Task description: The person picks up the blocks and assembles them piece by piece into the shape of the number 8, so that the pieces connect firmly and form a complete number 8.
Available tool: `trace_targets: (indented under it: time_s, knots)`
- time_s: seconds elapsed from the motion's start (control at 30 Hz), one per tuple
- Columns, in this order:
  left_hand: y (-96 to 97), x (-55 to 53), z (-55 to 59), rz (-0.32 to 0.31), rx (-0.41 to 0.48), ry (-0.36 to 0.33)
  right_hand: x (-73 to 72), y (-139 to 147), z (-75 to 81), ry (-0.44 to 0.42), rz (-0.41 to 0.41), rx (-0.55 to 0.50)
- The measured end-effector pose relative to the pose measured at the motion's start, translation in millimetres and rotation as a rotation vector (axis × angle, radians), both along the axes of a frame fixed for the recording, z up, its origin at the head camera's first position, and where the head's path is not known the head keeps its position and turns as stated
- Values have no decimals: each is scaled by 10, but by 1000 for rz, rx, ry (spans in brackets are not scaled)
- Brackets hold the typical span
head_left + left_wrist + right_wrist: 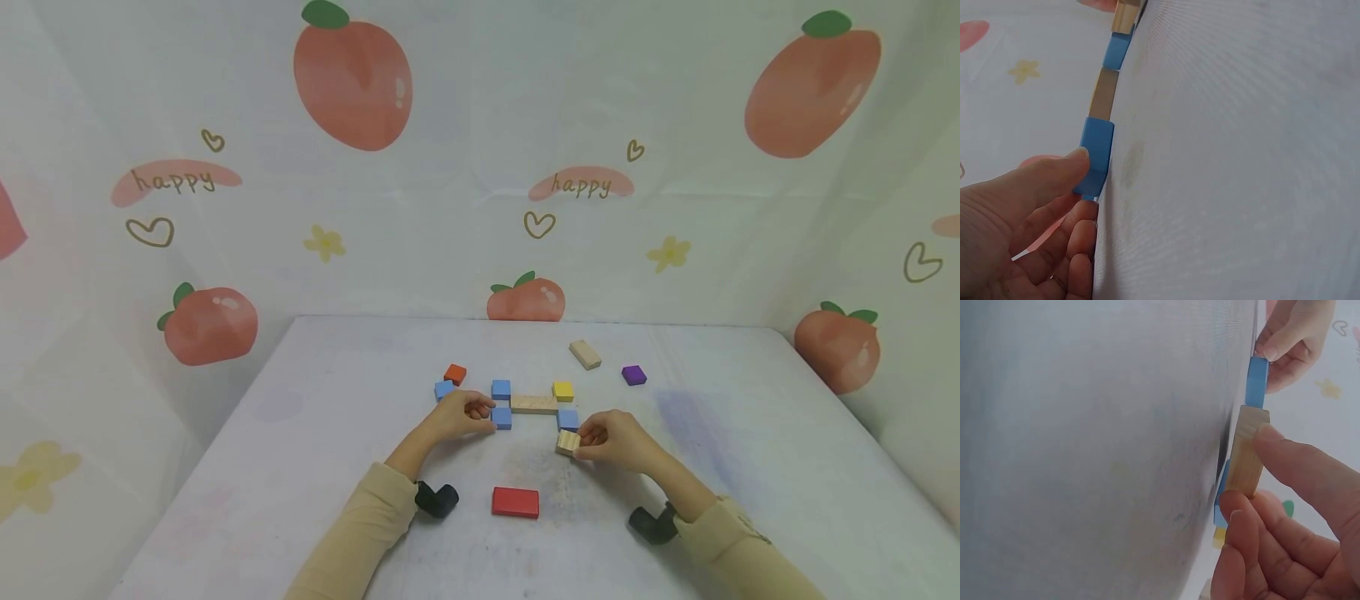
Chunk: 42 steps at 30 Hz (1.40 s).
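A wooden block point(567, 442) is pinched in the right hand point(621, 440) (a blue block point(502, 419) in the left hand point(459, 415)); positioning seems underway, fingertip-side alignment being required.

A white cloth point(450, 217) hangs behind the pale counter point(300, 483) — printed with reddish peaches point(352, 87), yellow flowers point(325, 243), outlined hearts point(540, 224) and pink bands point(176, 181) reading "happy". A bluish-purple smudge point(693, 433) marks the counter's right side — faint and blurry-edged.

Curtained table workspace | peach-print cloth point(450, 208), 3 sides | white tabletop point(577, 533)
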<state>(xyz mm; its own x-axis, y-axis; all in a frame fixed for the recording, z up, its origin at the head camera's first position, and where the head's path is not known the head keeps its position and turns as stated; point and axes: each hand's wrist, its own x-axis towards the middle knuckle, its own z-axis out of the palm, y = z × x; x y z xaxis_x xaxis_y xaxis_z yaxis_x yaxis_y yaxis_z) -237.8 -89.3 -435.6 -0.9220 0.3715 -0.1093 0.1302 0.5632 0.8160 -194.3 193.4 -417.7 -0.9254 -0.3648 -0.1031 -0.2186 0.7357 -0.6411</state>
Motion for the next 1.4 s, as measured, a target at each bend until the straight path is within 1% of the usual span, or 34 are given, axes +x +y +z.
trace_targets:
  time_s: [0.17,0.27,0.43,0.7,0.97,1.17,1.4]
  knots:
    - [-9,5,2,-14,2,12,-5,-3,0,-1,2,-3]
    - [-14,9,6,-18,1,6,-7,-14,0,-8,-9,1]
    - [-11,15,21,-8,-3,-9,-9,-25,2,-14,-18,7]
    - [1,26,31,3,0,-2,-8,-37,7,-36,-41,21]
    - [4,43,54,12,0,4,-11,-47,14,-36,-51,24]
    - [0,30,41,11,3,4,-6,-51,32,-37,-45,6]
    - [-1,20,29,5,4,-19,4,-42,33,-2,-17,2]
